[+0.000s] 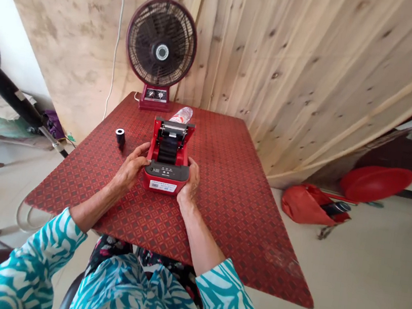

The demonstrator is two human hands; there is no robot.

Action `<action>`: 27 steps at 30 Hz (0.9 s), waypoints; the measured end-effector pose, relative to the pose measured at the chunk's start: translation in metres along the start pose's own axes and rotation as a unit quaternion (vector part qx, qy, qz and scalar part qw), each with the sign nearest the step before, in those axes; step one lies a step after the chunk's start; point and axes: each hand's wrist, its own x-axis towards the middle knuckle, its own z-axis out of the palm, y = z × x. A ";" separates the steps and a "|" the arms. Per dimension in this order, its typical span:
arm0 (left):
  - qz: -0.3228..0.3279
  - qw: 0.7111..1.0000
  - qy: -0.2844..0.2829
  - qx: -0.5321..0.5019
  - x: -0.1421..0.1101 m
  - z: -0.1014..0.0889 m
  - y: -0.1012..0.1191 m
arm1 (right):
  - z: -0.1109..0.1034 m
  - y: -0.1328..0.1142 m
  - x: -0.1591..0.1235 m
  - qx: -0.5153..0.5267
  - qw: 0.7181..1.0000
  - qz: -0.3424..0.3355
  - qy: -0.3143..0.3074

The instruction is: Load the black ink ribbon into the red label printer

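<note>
A small red and black label printer [167, 170] stands on the table in front of me, its lid raised toward the far side and a dark roll or ribbon showing inside. My left hand [134, 166] is closed around its left side, with the thumb at the front corner of the black panel. On the opposite side my right hand [190, 183] grips the red body, its fingers partly hidden behind the casing. To the left of the printer, a small black roll with a white core [120, 137] stands upright on the patterned cloth.
A dark red fan [161, 51] stands at the table's back left. Behind the printer lies a clear plastic bottle [183, 115]. The red patterned table [243, 216] narrows toward a wooden wall. A red bag [304, 204] sits on the floor at right.
</note>
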 end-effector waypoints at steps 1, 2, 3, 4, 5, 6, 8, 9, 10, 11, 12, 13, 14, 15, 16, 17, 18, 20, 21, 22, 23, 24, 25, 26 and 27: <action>0.002 1.000 -0.005 0.012 -0.001 -0.001 0.002 | 0.000 0.000 0.000 -0.003 1.000 0.005 0.005; 0.010 0.999 -0.009 0.034 -0.003 -0.002 0.005 | 0.001 0.001 0.001 -0.003 1.000 0.009 0.011; 0.027 0.997 -0.009 0.068 -0.005 -0.004 0.008 | 0.001 0.001 0.001 -0.004 1.000 0.012 0.017; 0.058 0.992 -0.001 0.111 -0.007 -0.005 0.013 | 0.001 0.001 0.001 -0.005 1.000 0.013 0.015; 0.099 0.982 0.009 0.160 -0.010 -0.006 0.019 | 0.001 0.000 0.001 -0.005 1.000 0.013 0.011; 0.144 0.967 0.015 0.211 -0.013 -0.006 0.026 | 0.001 0.000 0.001 -0.007 1.000 0.012 0.004; 0.213 0.927 -0.012 0.310 -0.013 -0.002 0.042 | 0.001 0.000 0.001 -0.009 1.000 0.011 -0.007; 0.228 0.905 -0.050 0.355 -0.010 0.002 0.050 | 0.001 -0.001 0.001 -0.006 1.000 0.012 -0.009; 0.227 0.883 -0.099 0.398 -0.004 0.007 0.057 | 0.002 -0.001 0.002 -0.002 1.000 0.012 -0.009; 0.220 0.857 -0.150 0.441 0.004 0.013 0.064 | 0.002 0.000 0.002 0.003 1.000 0.010 -0.008; 0.205 0.834 -0.187 0.477 0.015 0.019 0.069 | 0.003 0.000 0.002 0.009 1.000 0.008 -0.006; 0.182 0.813 -0.212 0.511 0.027 0.025 0.072 | 0.004 0.001 0.003 0.013 1.000 0.007 -0.005; 0.157 0.794 -0.223 0.543 0.040 0.031 0.073 | 0.004 0.002 0.004 0.016 1.000 0.007 -0.007; 0.130 0.776 -0.228 0.574 0.053 0.035 0.072 | 0.005 0.003 0.004 0.018 1.000 0.008 -0.008; 0.109 0.757 -0.237 0.599 0.064 0.039 0.070 | 0.006 0.004 0.005 0.019 1.000 0.010 -0.007; 0.103 0.742 -0.237 0.619 0.073 0.042 0.067 | 0.006 0.004 0.005 0.021 1.000 0.010 -0.006; 0.099 0.730 -0.235 0.634 0.080 0.044 0.064 | 0.008 0.005 0.006 0.023 1.000 0.009 -0.005; 0.104 0.718 -0.226 0.650 0.087 0.046 0.059 | 0.010 0.004 0.007 0.022 1.000 0.002 -0.003; 0.106 0.716 -0.223 0.653 0.088 0.046 0.058 | 0.012 0.003 0.007 0.021 1.000 -0.001 -0.001; 0.107 0.715 -0.223 0.654 0.087 0.047 0.058 | 0.013 0.002 0.008 0.022 1.000 -0.003 0.002; 0.106 0.716 -0.225 0.653 0.086 0.047 0.059 | 0.014 0.001 0.008 0.024 1.000 -0.003 0.006; 0.106 0.714 -0.226 0.654 0.085 0.048 0.061 | 0.015 0.001 0.008 0.026 1.000 -0.003 0.009; 0.109 0.707 -0.224 0.662 0.082 0.049 0.064 | 0.016 0.001 0.009 0.029 1.000 -0.003 0.010; 0.113 0.694 -0.219 0.677 0.079 0.051 0.068 | 0.016 0.002 0.009 0.031 0.999 -0.002 0.009; 0.119 0.674 -0.212 0.698 0.075 0.053 0.073 | 0.015 0.002 0.009 0.032 0.999 -0.002 0.006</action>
